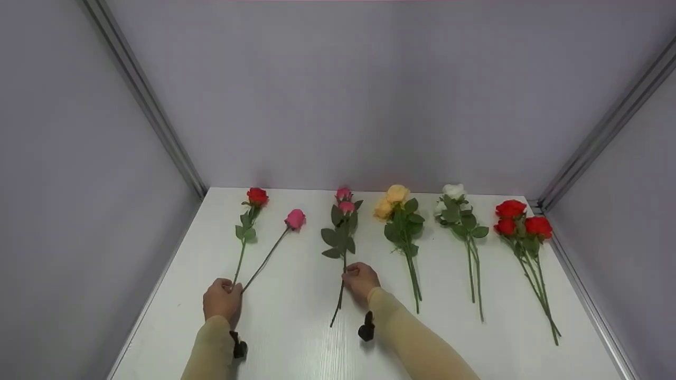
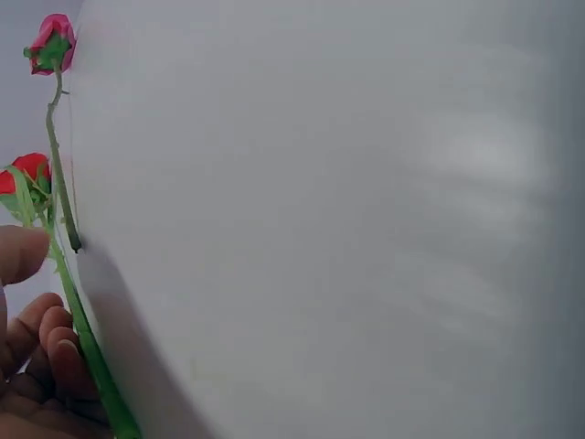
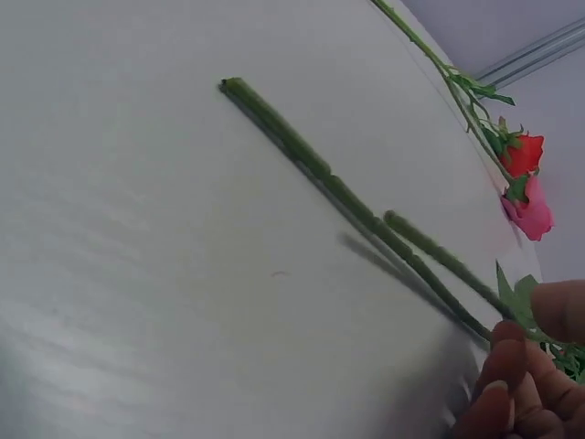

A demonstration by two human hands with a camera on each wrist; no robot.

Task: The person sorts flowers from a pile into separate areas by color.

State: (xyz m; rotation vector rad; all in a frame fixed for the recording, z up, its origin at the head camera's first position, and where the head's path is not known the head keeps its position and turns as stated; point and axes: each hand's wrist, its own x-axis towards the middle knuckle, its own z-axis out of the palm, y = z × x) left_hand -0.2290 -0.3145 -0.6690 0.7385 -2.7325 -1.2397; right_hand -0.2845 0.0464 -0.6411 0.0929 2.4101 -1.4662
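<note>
At the left, my left hand (image 1: 222, 299) has its fingers at the stem of a single red rose (image 1: 257, 197). In the left wrist view, its fingers (image 2: 69, 358) curl beside that green stem; the thumb stands apart from them. Close by, a single pink rose (image 1: 295, 219) lies with its stem end near this hand. Mid-table, my right hand (image 1: 361, 279) holds the lower stems of two pink roses (image 1: 346, 207). Their two stem ends (image 3: 283, 135) stick out past the fingers in the right wrist view, the longer one casting a shadow on the table.
Right of the hands lie yellow roses (image 1: 397, 194), white roses (image 1: 454, 191) and a bunch of red roses (image 1: 538, 227), stems toward me. The white table (image 1: 296, 338) is bordered by grey panels (image 1: 327, 95) at the back and sides.
</note>
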